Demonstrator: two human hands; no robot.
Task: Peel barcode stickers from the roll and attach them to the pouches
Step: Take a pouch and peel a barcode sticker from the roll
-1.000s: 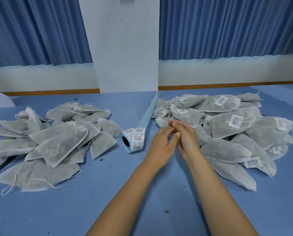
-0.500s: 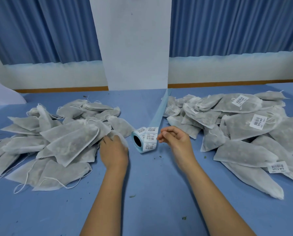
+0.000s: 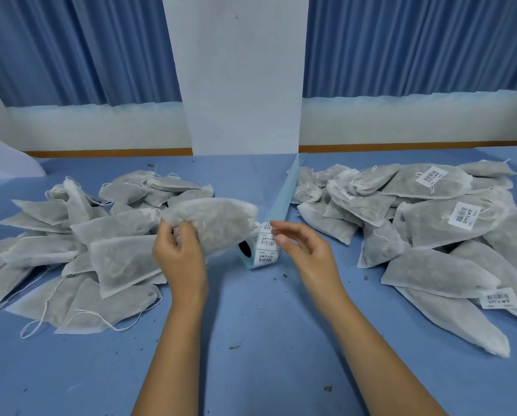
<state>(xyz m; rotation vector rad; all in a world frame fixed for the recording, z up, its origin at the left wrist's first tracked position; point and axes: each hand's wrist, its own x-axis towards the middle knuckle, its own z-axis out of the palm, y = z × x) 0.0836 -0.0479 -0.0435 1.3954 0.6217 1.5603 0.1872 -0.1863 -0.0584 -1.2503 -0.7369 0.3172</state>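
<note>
the held pouch (image 3: 218, 223) covers the left end of the sticker roll (image 3: 266, 250). the right hand (image 3: 308, 250) fingertips are motion-blurred; contact with a sticker cannot be confirmed. print on the labels (image 3: 464, 215) is too small to read. the left pile (image 3: 41, 250) and right pile (image 3: 431, 235), at opposite sides of the table (image 3: 251, 340), are cut off by the picture's edges.

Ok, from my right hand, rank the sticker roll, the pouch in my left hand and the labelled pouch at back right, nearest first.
1. Sticker roll, at the right hand's fingertips.
2. Held pouch, just left, in the left hand.
3. Labelled pouch, far back right.
</note>
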